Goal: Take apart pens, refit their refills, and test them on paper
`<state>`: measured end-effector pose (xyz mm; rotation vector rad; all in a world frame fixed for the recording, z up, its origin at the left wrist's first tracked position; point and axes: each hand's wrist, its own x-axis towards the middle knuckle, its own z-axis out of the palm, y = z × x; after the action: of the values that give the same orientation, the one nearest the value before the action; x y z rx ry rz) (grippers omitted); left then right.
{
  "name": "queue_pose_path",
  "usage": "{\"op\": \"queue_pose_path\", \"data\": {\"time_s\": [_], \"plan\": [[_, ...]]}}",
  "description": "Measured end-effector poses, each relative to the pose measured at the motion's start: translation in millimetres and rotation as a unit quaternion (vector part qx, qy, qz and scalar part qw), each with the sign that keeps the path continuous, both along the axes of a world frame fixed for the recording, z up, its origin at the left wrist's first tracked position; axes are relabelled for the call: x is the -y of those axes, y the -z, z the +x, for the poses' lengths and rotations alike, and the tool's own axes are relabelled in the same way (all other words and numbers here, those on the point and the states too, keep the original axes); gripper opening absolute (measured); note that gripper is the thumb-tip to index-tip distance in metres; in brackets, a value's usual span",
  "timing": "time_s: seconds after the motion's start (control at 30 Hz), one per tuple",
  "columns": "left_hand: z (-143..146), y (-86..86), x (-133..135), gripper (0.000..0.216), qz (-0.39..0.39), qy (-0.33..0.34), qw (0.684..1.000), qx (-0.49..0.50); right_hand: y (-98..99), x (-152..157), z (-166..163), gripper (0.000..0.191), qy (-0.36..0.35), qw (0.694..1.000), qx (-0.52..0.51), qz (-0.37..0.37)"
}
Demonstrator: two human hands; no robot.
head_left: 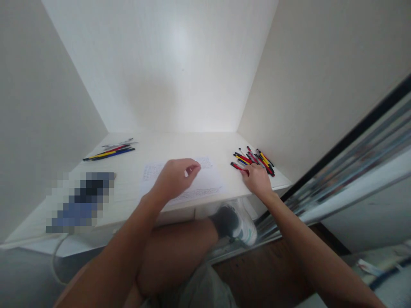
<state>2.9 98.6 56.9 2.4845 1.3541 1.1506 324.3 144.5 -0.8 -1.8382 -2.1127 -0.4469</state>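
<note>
My left hand (176, 176) hovers over a sheet of paper (205, 185) covered in handwriting and scribbled lines. Its fingers are curled, thumb and fingertips together, and no object shows in them. At the right of the white shelf, my right hand (257, 179) has its thumb and fingers closed on a red pen (236, 166) at the near edge of a pile. That pile of pens (248, 156) mixes red, yellow, blue, black and white barrels lying at odd angles. My right palm and fingers hide part of it.
Several pens (112, 152) lie side by side at the shelf's back left. A blurred-out dark blue object (83, 199) rests at the front left, with a cable (56, 256) hanging below. Walls enclose the shelf; a sliding-door rail (340, 141) runs along the right.
</note>
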Motion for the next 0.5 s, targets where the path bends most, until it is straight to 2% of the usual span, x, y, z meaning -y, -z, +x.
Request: {"op": "queue_pose_path", "data": {"time_s": [0.07, 0.17, 0.27, 0.33, 0.5], "plan": [[26.5, 4.5, 18.7, 0.023, -0.01, 0.04, 0.999, -0.008, -0.4, -3.5, 1.0, 0.023, 0.01, 1.0, 0.004, -0.007], [62.1, 21.8, 46.5, 0.025, -0.045, 0.099, 0.992, -0.068, -1.0, -8.1, 2.9, 0.027, 0.023, 1.0, 0.013, -0.01], [88.8, 47.9, 74.5, 0.026, -0.142, 0.184, 0.966, -0.114, -1.2, -12.9, 6.1, 0.029, 0.033, 0.999, 0.023, -0.003], [100.2, 65.9, 92.6, 0.022, -0.237, 0.223, 0.944, -0.056, -1.2, -15.9, 8.1, 0.03, 0.041, 0.999, 0.03, 0.002], [112.6, 95.6, 129.9, 0.02, -0.292, 0.246, 0.924, -0.004, -1.4, -18.9, 9.9, 0.033, 0.044, 0.997, 0.065, 0.019]]}}
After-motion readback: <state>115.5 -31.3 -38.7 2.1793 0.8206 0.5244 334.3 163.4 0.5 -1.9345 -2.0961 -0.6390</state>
